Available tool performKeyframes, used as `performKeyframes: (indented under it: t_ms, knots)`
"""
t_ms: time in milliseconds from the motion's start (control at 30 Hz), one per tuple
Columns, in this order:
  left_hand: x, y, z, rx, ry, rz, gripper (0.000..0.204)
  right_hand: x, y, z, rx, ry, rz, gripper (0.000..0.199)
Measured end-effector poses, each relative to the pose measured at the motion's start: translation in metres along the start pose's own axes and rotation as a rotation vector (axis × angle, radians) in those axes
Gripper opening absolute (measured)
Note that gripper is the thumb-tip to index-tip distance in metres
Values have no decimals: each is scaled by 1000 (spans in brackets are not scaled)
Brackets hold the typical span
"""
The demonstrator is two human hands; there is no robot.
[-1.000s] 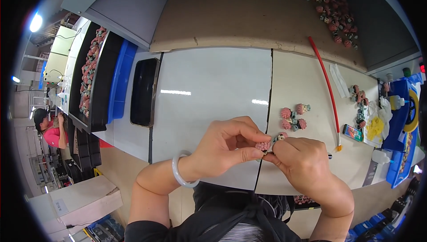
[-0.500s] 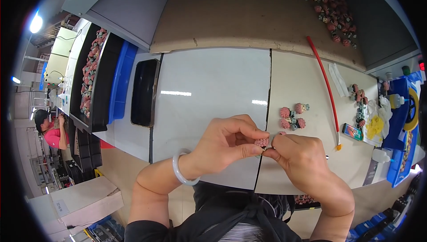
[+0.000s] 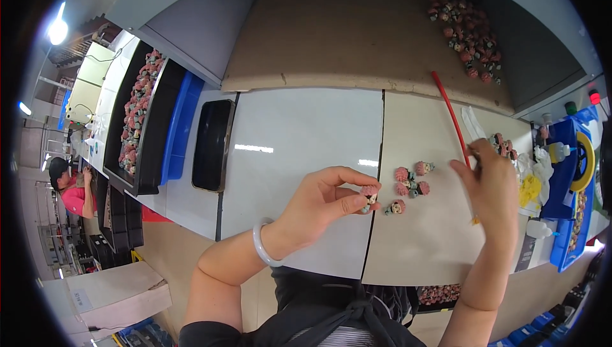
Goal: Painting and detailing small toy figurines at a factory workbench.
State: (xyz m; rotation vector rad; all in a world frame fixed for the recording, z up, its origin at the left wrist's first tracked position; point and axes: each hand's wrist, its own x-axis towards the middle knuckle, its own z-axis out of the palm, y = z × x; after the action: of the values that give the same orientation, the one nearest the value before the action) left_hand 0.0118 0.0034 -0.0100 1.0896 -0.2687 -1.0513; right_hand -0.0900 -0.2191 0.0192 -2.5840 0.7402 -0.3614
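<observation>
Between the thumb and fingers of my left hand (image 3: 322, 203) is a small figurine (image 3: 369, 198) with pink hair, held over the table near the dark seam. My right hand (image 3: 491, 181) is over the red-handled brush (image 3: 451, 108), thumb and forefinger apart on either side of its handle. The handle lies partly under this hand, and yellowish bristles peek out below. Left of my right hand lie several similar figurines (image 3: 403, 175) in a loose cluster, with a single figurine (image 3: 395, 207) just below them.
A dark phone (image 3: 212, 145) lies at the left. Beyond it stand a blue bin (image 3: 182, 130) and a black tray (image 3: 150, 149) of figurines. More figurines (image 3: 468, 35) are heaped on the brown shelf. Blue trays (image 3: 559, 187) and a white bottle (image 3: 539, 229) stand at right. A co-worker (image 3: 73, 187) sits far left.
My right hand has left the figurine and moved right to the brush, its fingers spreading. My left hand keeps the figurine. A lone figurine below the cluster now shows fully. The view has shifted slightly.
</observation>
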Motion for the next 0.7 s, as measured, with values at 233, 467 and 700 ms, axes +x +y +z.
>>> performKeyframes:
  t_ms: [233, 467, 700]
  knots:
    - [0, 1, -1, -13, 4, -36, 22, 6, 26, -7, -165, -256, -17, 20]
    - [0, 1, 2, 26, -21, -70, 21, -28, -24, -20, 870, 73, -124, 6]
    - [-3, 0, 2, 88, -8, -63, 17, -33, -32, 10, 741, 26, -541, 8]
